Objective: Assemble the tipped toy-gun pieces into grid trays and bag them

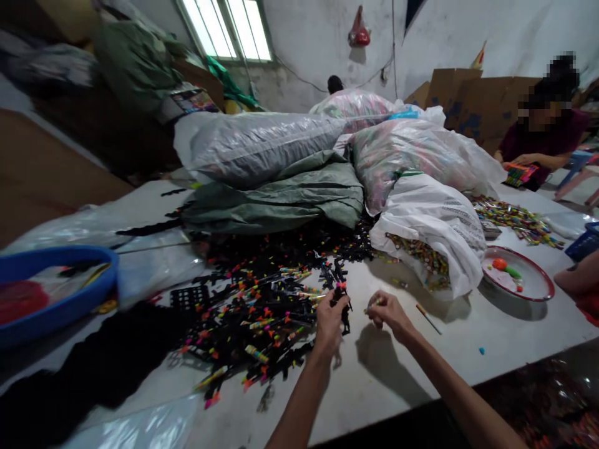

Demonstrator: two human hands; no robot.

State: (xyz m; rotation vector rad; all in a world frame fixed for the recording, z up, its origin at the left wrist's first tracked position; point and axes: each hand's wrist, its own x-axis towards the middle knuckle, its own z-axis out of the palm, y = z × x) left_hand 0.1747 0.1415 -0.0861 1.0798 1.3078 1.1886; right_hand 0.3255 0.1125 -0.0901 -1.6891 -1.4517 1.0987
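The left grip [330, 318] is holding a black plastic piece [346, 323] with a bright orange-pink tip, thumb and fingers pressing together on it just beside the pile. The right grip [387, 308] is pinching a small yellowish piece [373, 306] between thumb and fingertips; its exact shape is being hidden by the fingers. Both hands are hovering near each other over the white desk [449, 355], and the two pieces are staying apart in the gap between them.

To the left, a heap of black pieces [262, 312] with orange, pink and yellow bits is spreading over the desk. Behind it a green sack [281, 196] is lying under a grey sack [262, 146], and a white bag [435, 206] is gaping open, showing small multicoloured pieces inside. A thin stick [428, 318] and a blue bit [482, 351] are lying to the right of the right hand, and a red-rimmed dish [552, 290] is holding a few orange and green pieces. A blue basin [113, 274] is sitting at the far left. At the far right a co-worker [538, 140] is holding a colourful item [519, 174].
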